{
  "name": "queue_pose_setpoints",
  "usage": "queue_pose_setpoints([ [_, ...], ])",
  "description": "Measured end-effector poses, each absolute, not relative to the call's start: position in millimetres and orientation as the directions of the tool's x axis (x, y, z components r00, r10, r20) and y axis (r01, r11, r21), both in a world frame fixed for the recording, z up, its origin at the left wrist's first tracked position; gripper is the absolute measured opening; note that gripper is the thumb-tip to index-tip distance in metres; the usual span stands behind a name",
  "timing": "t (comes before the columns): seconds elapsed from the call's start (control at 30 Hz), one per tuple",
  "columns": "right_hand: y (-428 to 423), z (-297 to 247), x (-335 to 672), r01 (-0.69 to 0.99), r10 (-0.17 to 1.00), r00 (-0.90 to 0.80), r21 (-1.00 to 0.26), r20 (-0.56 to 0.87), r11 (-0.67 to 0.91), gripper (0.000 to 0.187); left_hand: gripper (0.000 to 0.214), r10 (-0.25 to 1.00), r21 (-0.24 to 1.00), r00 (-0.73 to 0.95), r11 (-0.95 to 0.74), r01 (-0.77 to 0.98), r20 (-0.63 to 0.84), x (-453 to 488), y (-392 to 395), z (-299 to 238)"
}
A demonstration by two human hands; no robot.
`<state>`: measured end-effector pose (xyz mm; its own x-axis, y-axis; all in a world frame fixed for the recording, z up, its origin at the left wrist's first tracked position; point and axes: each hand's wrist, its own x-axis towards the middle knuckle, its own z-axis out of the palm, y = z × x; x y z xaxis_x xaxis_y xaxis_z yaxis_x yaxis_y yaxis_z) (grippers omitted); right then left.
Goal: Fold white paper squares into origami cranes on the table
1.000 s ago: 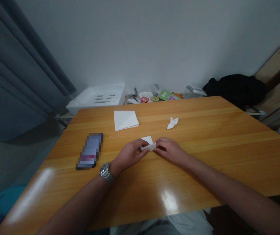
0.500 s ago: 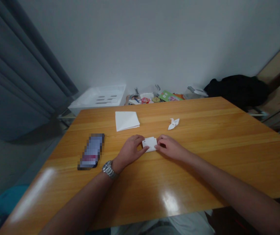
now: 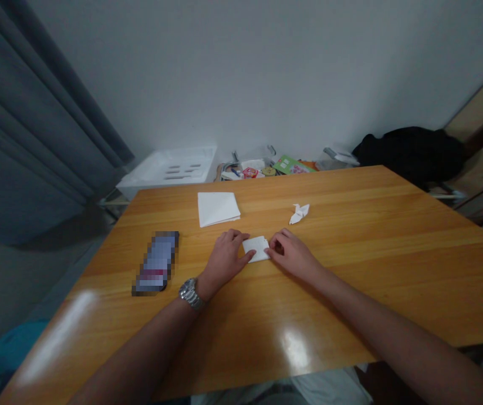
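A small folded piece of white paper (image 3: 256, 248) lies on the wooden table (image 3: 351, 270) between my hands. My left hand (image 3: 226, 259), with a metal wristwatch (image 3: 191, 293) on its wrist, touches the paper's left edge. My right hand (image 3: 292, 255) grips its right edge with the fingertips. Further back lie a folded white paper square (image 3: 218, 208) and a small white origami crane (image 3: 299, 214). A phone (image 3: 156, 263), pixelated on its face, lies left of my left hand.
Behind the far table edge stand a white plastic tray (image 3: 168, 171), assorted packets and small items (image 3: 258, 170), and a black cloth heap (image 3: 410, 149). A grey curtain (image 3: 26, 112) hangs left, and wooden cabinet panels (image 3: 482, 129) stand right.
The small paper has gone from a raised, creased fold to a flatter rectangle on the table. My hands have shifted slightly along its edges, and the other objects have not moved.
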<state>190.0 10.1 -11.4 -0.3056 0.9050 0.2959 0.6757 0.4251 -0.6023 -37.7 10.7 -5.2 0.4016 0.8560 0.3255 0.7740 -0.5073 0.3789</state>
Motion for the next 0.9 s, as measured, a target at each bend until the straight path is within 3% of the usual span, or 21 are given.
queue_pose_setpoints([
  [0.13,10,-13,191,0.682,0.912,-0.302,-0.605,0.277,0.41,0.011,0.036,0.871,0.371,0.392,-0.483,0.794,0.296,-36,10,-6],
  [0.33,9,-18,193,0.675,0.9,-0.337,-0.595,0.277,0.436,0.037,0.035,0.888,0.434,0.381,-0.459,0.775,0.258,-35,10,-8],
  [0.47,10,-18,193,0.666,0.88,-0.387,-0.576,0.276,0.474,0.045,0.032,0.875,0.462,0.405,-0.484,0.743,0.266,-36,10,-9],
  [0.9,11,-15,192,0.646,0.891,-0.372,-0.617,0.259,0.449,0.032,0.031,0.853,0.492,0.412,-0.521,0.697,0.32,-40,12,-15],
])
